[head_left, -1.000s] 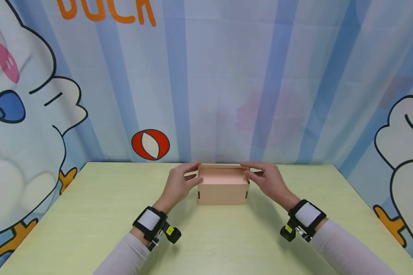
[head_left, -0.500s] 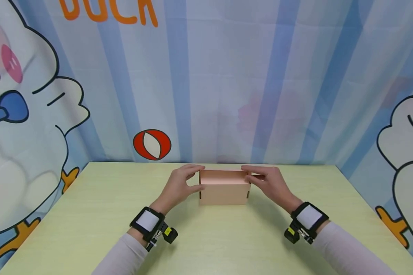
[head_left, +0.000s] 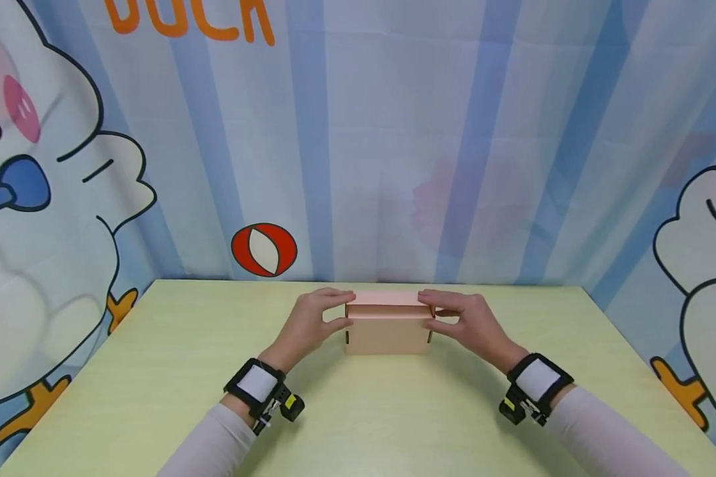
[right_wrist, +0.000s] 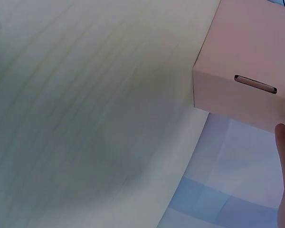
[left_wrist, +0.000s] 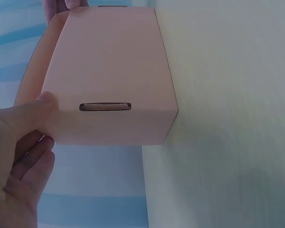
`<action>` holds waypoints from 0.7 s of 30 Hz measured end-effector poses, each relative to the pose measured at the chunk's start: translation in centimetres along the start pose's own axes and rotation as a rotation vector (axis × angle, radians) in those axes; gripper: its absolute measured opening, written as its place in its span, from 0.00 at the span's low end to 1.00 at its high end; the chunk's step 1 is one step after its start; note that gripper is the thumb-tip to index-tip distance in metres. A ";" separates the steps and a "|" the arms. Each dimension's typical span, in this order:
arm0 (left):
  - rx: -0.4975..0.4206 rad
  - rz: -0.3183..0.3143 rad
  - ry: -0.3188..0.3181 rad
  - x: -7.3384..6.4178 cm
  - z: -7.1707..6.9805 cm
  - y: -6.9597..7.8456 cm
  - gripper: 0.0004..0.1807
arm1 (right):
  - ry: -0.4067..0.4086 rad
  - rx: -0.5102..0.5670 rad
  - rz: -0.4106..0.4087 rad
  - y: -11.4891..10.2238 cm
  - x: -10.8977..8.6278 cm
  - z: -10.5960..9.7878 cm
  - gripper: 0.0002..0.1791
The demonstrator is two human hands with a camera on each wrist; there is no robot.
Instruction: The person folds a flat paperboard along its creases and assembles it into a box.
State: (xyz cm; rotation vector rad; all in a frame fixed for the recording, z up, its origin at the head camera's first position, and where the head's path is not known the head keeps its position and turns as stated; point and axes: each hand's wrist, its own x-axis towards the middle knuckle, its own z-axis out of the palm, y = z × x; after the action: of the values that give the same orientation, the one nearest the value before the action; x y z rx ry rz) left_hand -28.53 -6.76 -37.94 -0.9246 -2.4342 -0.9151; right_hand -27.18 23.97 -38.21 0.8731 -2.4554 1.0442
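Observation:
A small pinkish-brown cardboard box sits near the back of the table, its long front wall toward me. Its lid is lowered but partly raised at the front, leaving a narrow gap above the front wall. The left hand holds the left end, fingertips on the lid and thumb at the front wall's top corner. In the left wrist view the left thumb presses that corner near a slot. The right hand grips the right end likewise, fingers on the lid and thumb low at the front corner.
The pale yellow-green table ends just behind the box at a striped blue curtain with cartoon ducks. Each wrist carries a strapped camera mount, on the left and on the right.
The lid has swung forward and down over the box's opening, so its inside is now mostly covered. The right thumb has moved down to the front wall; both hands stay at the ends.

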 end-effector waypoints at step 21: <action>0.190 0.172 -0.038 -0.4 0.2 -0.4 0.21 | 0.006 -0.209 -0.192 0.5 -0.3 0.4 0.24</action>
State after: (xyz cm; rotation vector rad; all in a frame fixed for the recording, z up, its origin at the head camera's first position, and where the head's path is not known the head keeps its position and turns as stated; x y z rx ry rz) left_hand -28.59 -7.06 -38.47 -1.0689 -2.3781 -0.6001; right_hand -27.33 24.03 -38.90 1.0096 -2.3670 0.7094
